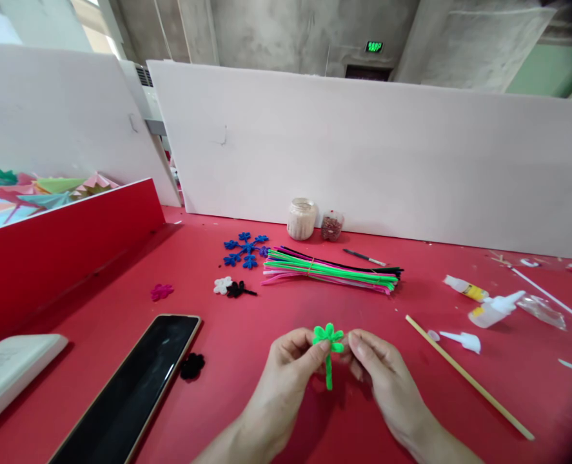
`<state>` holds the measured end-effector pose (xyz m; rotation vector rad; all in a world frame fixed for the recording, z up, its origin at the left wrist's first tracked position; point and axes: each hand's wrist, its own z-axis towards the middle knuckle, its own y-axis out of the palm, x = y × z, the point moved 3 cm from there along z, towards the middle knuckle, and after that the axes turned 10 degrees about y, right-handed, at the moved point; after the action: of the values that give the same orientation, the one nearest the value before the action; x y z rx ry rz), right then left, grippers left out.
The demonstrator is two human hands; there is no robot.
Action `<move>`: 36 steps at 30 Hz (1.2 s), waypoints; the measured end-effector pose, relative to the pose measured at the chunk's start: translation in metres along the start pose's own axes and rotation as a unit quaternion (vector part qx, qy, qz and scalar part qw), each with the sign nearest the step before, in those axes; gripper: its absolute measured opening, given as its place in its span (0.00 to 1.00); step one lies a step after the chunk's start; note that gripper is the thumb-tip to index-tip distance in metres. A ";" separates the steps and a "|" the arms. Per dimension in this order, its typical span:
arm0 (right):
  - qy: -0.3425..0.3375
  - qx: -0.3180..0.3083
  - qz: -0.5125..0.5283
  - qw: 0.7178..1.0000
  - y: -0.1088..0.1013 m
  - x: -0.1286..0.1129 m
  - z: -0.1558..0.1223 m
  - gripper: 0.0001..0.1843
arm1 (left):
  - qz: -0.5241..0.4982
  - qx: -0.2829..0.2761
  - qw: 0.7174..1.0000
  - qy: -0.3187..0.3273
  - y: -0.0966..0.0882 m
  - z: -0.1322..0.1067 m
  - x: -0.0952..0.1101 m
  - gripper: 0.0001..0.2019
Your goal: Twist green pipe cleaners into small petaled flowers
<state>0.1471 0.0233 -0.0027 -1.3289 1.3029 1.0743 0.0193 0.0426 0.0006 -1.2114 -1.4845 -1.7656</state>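
Between my hands, above the red table, is a green pipe-cleaner flower (335, 336) with rounded petals and a short stem hanging down. My left hand (293, 361) pinches it between thumb and fingers at its centre. My right hand (375, 361) is closed, thumb against index finger, at the flower's right petal; the fingertips hide the exact point of contact. Beyond the hands lies a bundle of pipe cleaners (334, 270) in green, pink, black and white, tied with a band. To its left are a blue flower cluster (247, 248), a white flower (222, 285) and a black flower with a stem (237, 289).
A phone (135, 386), a black flower (192, 366) and a magenta flower (161, 292) lie at left, near a white box (17, 374). At right are a wooden stick (469, 377) and glue bottles (493, 312). Jars (302, 220) stand by the white partition (363, 148).
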 end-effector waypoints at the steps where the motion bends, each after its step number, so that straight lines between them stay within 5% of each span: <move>1: -0.004 -0.003 0.002 1.000 0.000 0.000 0.000 0.15 | 0.000 0.004 1.000 0.000 0.000 0.000 0.000 0.07; 14: -0.032 -0.045 -0.030 0.998 0.002 -0.002 -0.002 0.07 | 0.029 -0.025 0.999 -0.002 -0.001 0.002 -0.003 0.06; 27: 0.087 -0.079 0.171 0.978 0.010 0.004 -0.001 0.08 | -0.003 -0.042 0.999 -0.016 0.000 0.002 -0.004 0.03; 36: 0.019 -0.054 0.083 0.995 0.005 0.000 -0.004 0.09 | 0.029 -0.039 0.998 -0.029 -0.001 0.003 -0.003 0.05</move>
<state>0.1421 0.0196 -0.0019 -1.3457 1.4203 1.2542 0.0205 0.0454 -0.0026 -1.3412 -1.4085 -1.7787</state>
